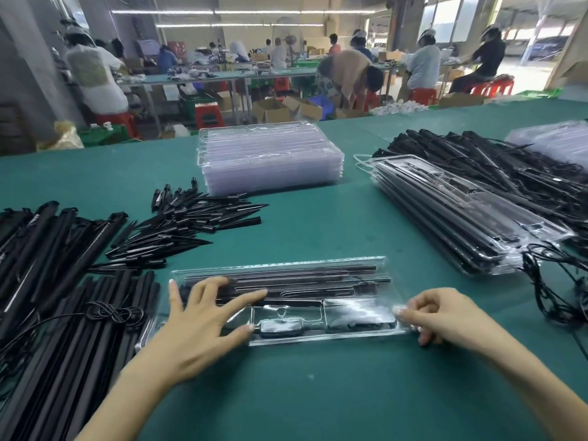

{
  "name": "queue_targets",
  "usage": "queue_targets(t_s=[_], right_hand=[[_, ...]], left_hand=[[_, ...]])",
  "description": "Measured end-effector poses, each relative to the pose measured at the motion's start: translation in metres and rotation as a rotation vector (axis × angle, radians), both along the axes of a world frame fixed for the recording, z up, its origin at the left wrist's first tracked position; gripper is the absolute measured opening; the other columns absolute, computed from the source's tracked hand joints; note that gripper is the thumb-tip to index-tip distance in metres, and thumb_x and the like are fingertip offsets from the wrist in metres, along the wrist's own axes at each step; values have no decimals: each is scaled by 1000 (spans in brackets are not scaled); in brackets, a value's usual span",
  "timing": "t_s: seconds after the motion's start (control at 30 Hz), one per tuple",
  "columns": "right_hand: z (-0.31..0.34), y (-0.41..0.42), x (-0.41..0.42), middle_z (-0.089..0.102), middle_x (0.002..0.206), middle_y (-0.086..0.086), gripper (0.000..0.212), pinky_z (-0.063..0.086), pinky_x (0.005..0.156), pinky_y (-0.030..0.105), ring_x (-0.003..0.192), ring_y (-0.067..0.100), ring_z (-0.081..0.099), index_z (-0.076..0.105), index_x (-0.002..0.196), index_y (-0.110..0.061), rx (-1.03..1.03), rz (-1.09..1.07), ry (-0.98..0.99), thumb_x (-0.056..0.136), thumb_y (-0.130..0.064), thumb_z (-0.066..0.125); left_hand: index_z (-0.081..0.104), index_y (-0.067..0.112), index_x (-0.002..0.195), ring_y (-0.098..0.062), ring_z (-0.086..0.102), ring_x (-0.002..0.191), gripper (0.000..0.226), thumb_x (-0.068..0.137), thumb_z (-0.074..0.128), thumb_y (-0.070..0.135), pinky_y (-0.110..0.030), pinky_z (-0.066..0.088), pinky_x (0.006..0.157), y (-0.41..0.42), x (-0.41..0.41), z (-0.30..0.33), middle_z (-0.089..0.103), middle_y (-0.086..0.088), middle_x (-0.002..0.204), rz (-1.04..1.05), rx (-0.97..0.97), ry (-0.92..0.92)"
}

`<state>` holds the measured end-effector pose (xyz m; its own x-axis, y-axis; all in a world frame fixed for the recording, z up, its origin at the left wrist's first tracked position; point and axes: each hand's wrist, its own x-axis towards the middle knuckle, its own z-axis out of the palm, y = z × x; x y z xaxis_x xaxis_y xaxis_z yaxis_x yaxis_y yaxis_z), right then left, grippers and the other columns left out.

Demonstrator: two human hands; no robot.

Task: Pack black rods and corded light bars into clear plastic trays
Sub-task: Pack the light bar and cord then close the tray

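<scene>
A clear plastic tray lies in front of me on the green table, with black rods in its far slots and a black corded part in its near pockets. My left hand rests flat on the tray's left half, fingers spread over the rods. My right hand pinches the tray's near right corner with curled fingers. Long black rods and a coiled cord lie at my left. Short black spikes are heaped beyond them.
A stack of empty clear trays stands at the middle back. Filled trays are stacked at the right, beside a pile of corded light bars and loose cords. Other workers sit at tables behind.
</scene>
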<state>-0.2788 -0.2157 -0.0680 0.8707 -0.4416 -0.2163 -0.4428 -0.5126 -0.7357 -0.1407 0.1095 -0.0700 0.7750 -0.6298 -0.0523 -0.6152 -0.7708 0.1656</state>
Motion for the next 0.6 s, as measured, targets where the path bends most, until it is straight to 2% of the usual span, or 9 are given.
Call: queue_targets(t_s=[0.07, 0.1, 0.13, 0.2, 0.27, 0.37, 0.47, 0.6], right_hand=[[3, -1, 3, 66, 54, 2, 33, 39, 49, 20, 43, 6, 55, 68, 71, -6, -68, 44, 67, 76, -38, 76], [5, -2, 4, 66, 53, 1, 35, 39, 47, 19, 41, 5, 52, 68, 69, -6, -88, 62, 95, 75, -39, 77], [7, -2, 6, 66, 54, 1, 37, 38, 46, 17, 40, 5, 51, 68, 67, -5, -101, 80, 114, 75, -40, 78], [9, -4, 8, 66, 54, 2, 36, 36, 45, 15, 40, 7, 51, 67, 64, -7, -96, 122, 120, 76, -39, 77], [9, -8, 8, 65, 52, 4, 33, 35, 43, 14, 41, 9, 52, 65, 63, -9, -53, 145, 112, 79, -36, 75], [7, -12, 6, 62, 54, 9, 27, 35, 42, 15, 42, 13, 49, 65, 65, -4, 109, 132, 65, 81, -24, 74], [6, -15, 7, 59, 53, 12, 24, 33, 37, 15, 38, 12, 46, 67, 59, -3, 249, 107, 47, 80, -11, 73], [4, -19, 10, 48, 48, 8, 24, 27, 34, 14, 35, 10, 38, 71, 62, 3, 320, 60, 102, 79, -13, 71]], left_hand=[[30, 52, 127, -9, 15, 136, 54, 83, 7, 71, -54, -19, 111, -23, 3, 3, 21, 8, 137, -36, -54, -44], [32, 45, 127, -10, 15, 139, 49, 89, 11, 67, -54, -16, 113, -39, 3, 1, 21, 7, 141, -60, -69, -51], [30, 41, 131, -11, 9, 144, 46, 93, 14, 62, -55, -15, 113, -54, 3, -3, 18, 7, 148, -86, -70, -40], [8, 48, 145, -11, -9, 146, 52, 95, 15, 61, -55, -17, 113, -77, 4, -14, 0, 8, 159, -111, -45, -28], [-11, 55, 142, -11, -19, 145, 54, 93, 13, 64, -56, -18, 112, -84, 7, -24, -14, 10, 159, -102, -11, -49], [-8, 55, 143, -11, -21, 144, 54, 93, 12, 64, -56, -17, 112, -83, 7, -30, -17, 9, 158, -87, -4, -53], [-4, 53, 145, -11, -20, 144, 54, 95, 14, 63, -55, -19, 112, -84, 1, -30, -15, 9, 158, -67, -46, -82], [-3, 50, 147, -12, -19, 145, 56, 95, 16, 63, -54, -22, 111, -85, 1, -27, -14, 9, 159, -56, -72, -64]])
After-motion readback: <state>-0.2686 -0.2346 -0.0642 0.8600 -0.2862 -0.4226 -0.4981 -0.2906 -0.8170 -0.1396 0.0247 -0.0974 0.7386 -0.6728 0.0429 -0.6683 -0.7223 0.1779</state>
